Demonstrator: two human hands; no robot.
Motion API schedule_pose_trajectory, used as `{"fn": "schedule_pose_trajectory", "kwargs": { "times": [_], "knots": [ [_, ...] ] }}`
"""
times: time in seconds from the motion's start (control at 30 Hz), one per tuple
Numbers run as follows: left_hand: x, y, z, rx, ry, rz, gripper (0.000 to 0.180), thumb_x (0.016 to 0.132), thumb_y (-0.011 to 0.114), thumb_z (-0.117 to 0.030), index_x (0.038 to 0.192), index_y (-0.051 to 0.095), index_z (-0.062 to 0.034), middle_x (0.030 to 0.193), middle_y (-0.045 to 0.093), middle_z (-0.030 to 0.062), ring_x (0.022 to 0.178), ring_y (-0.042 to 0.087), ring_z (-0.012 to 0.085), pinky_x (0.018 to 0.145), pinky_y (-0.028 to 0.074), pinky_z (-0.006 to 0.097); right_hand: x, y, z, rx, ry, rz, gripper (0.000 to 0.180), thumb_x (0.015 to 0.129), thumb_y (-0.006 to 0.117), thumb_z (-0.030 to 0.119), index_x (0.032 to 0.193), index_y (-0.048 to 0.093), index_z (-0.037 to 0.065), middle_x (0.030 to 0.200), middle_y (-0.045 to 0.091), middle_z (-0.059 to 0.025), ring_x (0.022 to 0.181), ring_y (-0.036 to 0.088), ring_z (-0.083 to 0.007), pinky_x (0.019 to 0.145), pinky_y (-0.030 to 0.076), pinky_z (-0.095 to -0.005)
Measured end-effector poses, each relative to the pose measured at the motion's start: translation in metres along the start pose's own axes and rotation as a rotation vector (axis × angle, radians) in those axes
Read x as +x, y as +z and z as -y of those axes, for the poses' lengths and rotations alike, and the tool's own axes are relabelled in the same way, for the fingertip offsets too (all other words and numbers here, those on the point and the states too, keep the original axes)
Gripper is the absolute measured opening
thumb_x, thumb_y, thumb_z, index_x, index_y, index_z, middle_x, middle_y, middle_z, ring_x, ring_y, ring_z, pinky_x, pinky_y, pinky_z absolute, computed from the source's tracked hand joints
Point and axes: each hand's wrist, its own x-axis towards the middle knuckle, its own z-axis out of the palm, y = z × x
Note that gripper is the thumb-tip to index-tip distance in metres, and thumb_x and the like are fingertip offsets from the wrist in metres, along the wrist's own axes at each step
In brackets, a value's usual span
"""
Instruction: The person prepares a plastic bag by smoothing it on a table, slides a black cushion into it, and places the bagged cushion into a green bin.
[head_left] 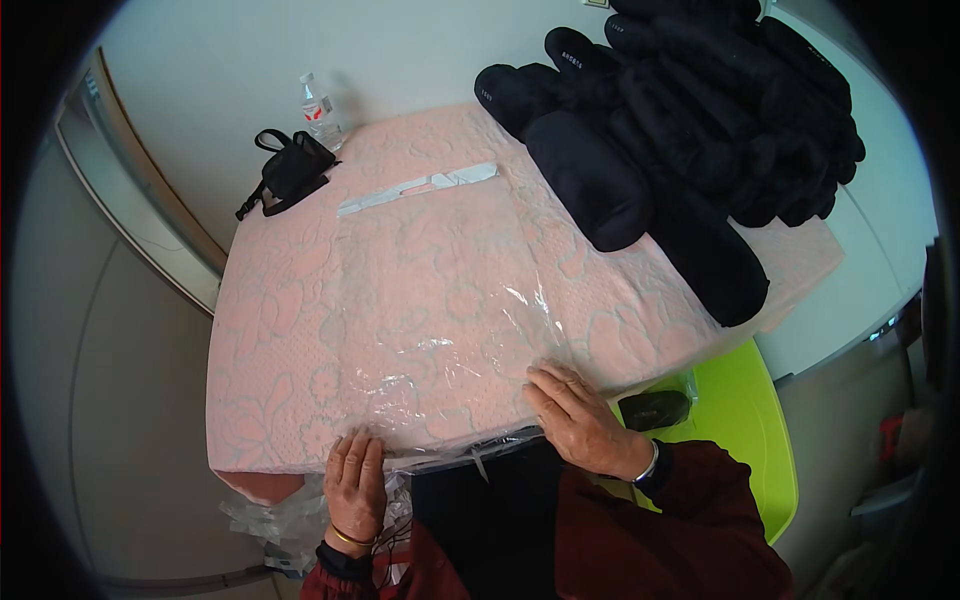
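1. Pressing flat, fingers spread and gripping nothing, my left hand [356, 487] and right hand [582, 418] are resting apart on the clear plastic bag's [440, 300] lower-centre edge.
2. I'm seeing its long axis running up-frame toward the sealing strip [420, 188]; the right hand is lying further in.

A heap of black slippers [690, 130] is lying across the far right corner of the pink quilted table [290, 330]. A small black pouch [293, 167] is sitting at the far left corner, with a clear water bottle [318, 108] standing just behind it. A lime-green chair [755, 420] is showing past the near right edge.
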Motion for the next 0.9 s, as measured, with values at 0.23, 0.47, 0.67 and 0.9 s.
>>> {"fn": "schedule_pose_trajectory", "kwargs": {
  "times": [0.23, 0.47, 0.67, 0.9],
  "knots": [
    [0.024, -0.002, -0.034, -0.112, 0.150, -0.051, 0.030, 0.084, 0.066, -0.001, 0.114, 0.066, -0.0034, 0.113, 0.069, 0.0109, 0.107, 0.065, 0.0307, 0.100, 0.048, 0.050, 0.023, 0.001, 0.034, 0.203, -0.062, -0.034, 0.045, 0.081, 0.072, 0.003, 0.122, 0.059, -0.009, 0.130, 0.057, -0.0197, 0.116, 0.059, -0.0338, 0.098, 0.050, -0.0435],
    [0.014, -0.009, -0.016, -0.228, 0.277, -0.051, 0.023, 0.082, 0.069, -0.007, 0.105, 0.067, -0.0088, 0.116, 0.070, 0.0072, 0.112, 0.065, 0.0273, 0.104, 0.044, 0.051, 0.025, -0.022, 0.041, 0.362, -0.301, -0.241, 0.034, 0.077, 0.076, 0.004, 0.109, 0.065, -0.005, 0.115, 0.062, -0.0132, 0.097, 0.066, -0.0259, 0.086, 0.055, -0.0364],
    [0.010, -0.030, 0.037, 0.128, 0.138, -0.001, 0.033, 0.080, 0.070, -0.009, 0.112, 0.065, -0.0119, 0.128, 0.064, 0.0114, 0.124, 0.057, 0.0342, 0.110, 0.036, 0.058, 0.023, -0.027, 0.031, 0.358, -0.299, -0.317, 0.031, 0.075, 0.077, 0.001, 0.104, 0.066, -0.003, 0.110, 0.064, -0.0100, 0.092, 0.067, -0.0228, 0.079, 0.055, -0.0334],
    [0.035, -0.028, -0.022, -0.046, 0.017, 0.013, 0.059, 0.067, 0.080, -0.010, 0.124, 0.065, -0.0126, 0.135, 0.054, 0.0153, 0.123, 0.053, 0.0356, 0.107, 0.038, 0.056, 0.030, -0.012, 0.017, 0.349, -0.260, -0.265, 0.025, 0.075, 0.076, -0.001, 0.099, 0.068, -0.001, 0.105, 0.065, -0.0079, 0.089, 0.067, -0.0215, 0.076, 0.055, -0.0331]
  ]
}}
